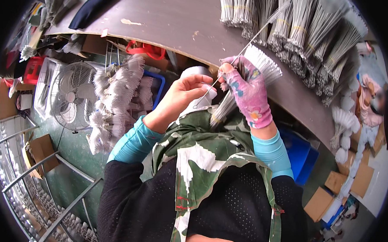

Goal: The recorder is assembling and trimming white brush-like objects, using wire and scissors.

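Observation:
My right hand (247,92), in a pink patterned fingerless glove, grips a fanned bundle of thin white-bristled wire brushes (261,66) over the table edge. One long wire brush (259,31) sticks out from that bundle, its bristle tip up over the table. My bare left hand (182,95) pinches the looped lower end of this single brush wire (206,96). Both hands are close together, above my lap and a green and white apron (200,164).
A grey-brown table (176,22) carries several tied bundles of wire brushes (302,25) at the upper right. A floor fan (71,96) and a heap of white brushes (115,98) lie to the left. Metal racks (32,184), cardboard boxes (331,193) and a blue crate (299,155) surround me.

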The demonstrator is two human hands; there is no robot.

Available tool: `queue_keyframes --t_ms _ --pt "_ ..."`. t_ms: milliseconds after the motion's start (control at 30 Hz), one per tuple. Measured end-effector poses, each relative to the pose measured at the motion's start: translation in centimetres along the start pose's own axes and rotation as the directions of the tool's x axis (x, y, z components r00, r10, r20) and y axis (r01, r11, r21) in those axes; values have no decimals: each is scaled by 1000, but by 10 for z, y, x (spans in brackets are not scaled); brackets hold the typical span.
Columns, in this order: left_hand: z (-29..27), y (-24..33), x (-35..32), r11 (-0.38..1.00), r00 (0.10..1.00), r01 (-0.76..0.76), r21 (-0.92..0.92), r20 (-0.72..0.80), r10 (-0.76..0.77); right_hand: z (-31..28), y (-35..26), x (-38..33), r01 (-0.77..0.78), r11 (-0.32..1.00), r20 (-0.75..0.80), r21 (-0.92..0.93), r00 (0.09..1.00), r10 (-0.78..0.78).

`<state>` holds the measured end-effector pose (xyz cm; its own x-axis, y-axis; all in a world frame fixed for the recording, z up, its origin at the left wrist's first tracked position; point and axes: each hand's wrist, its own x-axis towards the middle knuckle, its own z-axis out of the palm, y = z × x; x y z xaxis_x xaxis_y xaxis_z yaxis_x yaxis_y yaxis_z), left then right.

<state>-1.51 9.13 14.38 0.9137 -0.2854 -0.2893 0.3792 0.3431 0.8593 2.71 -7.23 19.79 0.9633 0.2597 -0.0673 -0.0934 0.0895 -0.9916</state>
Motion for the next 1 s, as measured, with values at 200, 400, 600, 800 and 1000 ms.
queue_keyframes --t_ms 200,400,600,800,1000 --pt "14 -10 -15 996 995 94 10 -28 -94 -12 21 -15 -69 992 -15 -101 998 68" --pt "12 -13 -19 997 995 74 30 -62 -72 -11 27 -19 -44 990 -2 -137 999 44" --pt "16 -11 -18 999 993 44 10 -111 -43 -9 30 -17 -12 987 -22 -160 1000 8" --pt "15 -12 -19 999 990 3 -53 -141 -11 -7 31 -14 -9 974 -37 -226 999 0" --pt "15 -13 -20 998 986 -27 -56 -165 17 -6 34 -13 16 974 -59 -226 998 -30"
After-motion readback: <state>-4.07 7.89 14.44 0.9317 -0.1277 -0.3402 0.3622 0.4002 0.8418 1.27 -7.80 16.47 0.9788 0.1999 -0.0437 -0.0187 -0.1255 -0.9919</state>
